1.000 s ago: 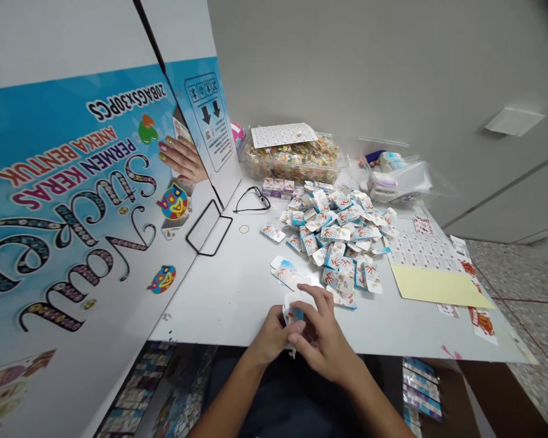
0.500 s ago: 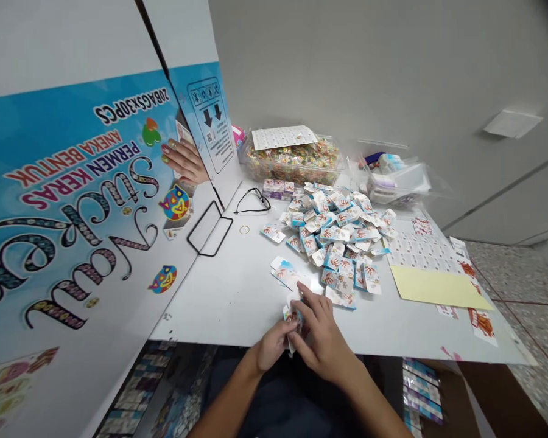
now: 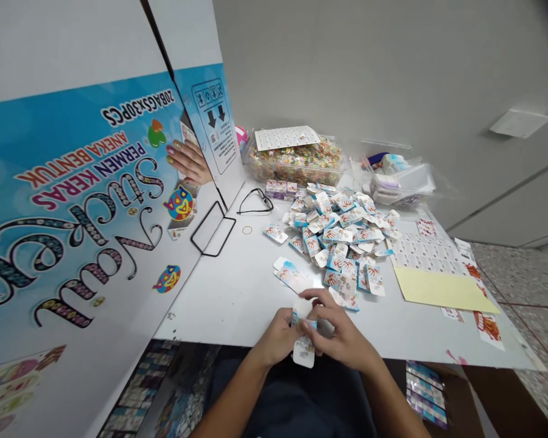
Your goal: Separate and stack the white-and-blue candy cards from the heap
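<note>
Between my two hands is a small white and blue printed carton [image 3: 304, 350], held upright just over the table's near edge with its end flaps out. My left hand [image 3: 275, 340] grips its left side with thumb and fingers. From the right, my right hand [image 3: 340, 331] pinches the same carton, its thumb beside the left thumb. The fingers hide much of the carton's middle. Just beyond my hands, flattened carton blanks [image 3: 292, 277] lie on the table. A heap of small blue and white cartons [image 3: 342, 228] printed with red hands spreads farther back.
A large printed box [image 3: 86, 213] walls off the left. Behind the heap stand a clear tub [image 3: 292, 161] of colourful small pieces and another clear container [image 3: 402, 182]. Glasses [image 3: 256, 202], a rubber band [image 3: 247, 230] and a yellow sheet [image 3: 442, 291] lie on the white table [image 3: 228, 304].
The carton in my hands has turned, and its lower white flap now faces me. My right hand has drawn its fingers in around it. The view has shifted slightly.
</note>
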{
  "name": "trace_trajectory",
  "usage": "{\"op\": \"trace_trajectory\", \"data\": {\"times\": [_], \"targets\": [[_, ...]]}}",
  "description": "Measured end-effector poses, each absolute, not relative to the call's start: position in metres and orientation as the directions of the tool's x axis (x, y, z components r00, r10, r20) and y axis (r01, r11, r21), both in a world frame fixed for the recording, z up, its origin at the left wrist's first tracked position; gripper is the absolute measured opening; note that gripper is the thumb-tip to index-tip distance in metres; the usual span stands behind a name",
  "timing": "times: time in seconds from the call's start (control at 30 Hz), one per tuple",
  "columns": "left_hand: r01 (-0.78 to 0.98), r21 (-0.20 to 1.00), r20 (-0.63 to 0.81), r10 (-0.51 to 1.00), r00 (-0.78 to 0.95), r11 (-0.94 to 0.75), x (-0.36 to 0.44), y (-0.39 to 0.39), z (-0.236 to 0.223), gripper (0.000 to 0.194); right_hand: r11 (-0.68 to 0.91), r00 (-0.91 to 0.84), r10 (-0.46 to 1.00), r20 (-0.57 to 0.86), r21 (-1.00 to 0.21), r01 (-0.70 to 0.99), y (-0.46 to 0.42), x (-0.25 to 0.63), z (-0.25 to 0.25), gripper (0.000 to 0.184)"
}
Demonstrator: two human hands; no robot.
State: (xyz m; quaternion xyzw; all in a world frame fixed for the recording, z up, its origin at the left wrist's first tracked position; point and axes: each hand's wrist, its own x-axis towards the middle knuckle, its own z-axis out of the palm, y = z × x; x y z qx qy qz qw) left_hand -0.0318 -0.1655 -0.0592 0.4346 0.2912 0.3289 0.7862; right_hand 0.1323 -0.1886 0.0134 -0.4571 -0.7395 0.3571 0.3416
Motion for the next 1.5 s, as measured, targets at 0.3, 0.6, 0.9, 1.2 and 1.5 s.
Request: {"op": "trace_trajectory", "data": {"times": [0.3, 0.6, 0.9, 1.2, 1.5], "targets": [[-0.583, 0.606, -0.368, 0.841, 0.398, 0.541, -0.023, -0.164, -0.048, 0.045, 0.368, -0.137, 0.926, 0.351, -0.765, 0.529, -0.207, 0.109, -0.026, 0.044], [-0.564, 0.582, -0.37, 0.808, 0.459, 0.586, -0.026, -0.167, -0.062, 0.033, 0.386, -0.204, 0.922, 0.328, -0.77, 0.507, -0.196, 0.109, -0.011, 0.005], [-0.559, 0.613, -0.263, 0.811, 0.523, 0.559, -0.028, -0.162, -0.04, 0.072, 0.382, -0.135, 0.922, 0.363, -0.792, 0.477, -0.184, 0.101, -0.008, 0.015], [-0.466, 0.701, -0.212, 0.782, 0.586, 0.54, -0.026, -0.165, -0.045, 0.077, 0.147, 0.053, 0.981, 0.185, -0.901, 0.408, -0.186, 0.101, -0.011, 0.021], [-0.415, 0.712, -0.246, 0.755, 0.608, 0.566, -0.029, -0.165, -0.042, 0.083, 0.314, -0.216, 0.948, 0.234, -0.806, 0.502, -0.195, 0.115, -0.009, 0.012]]}}
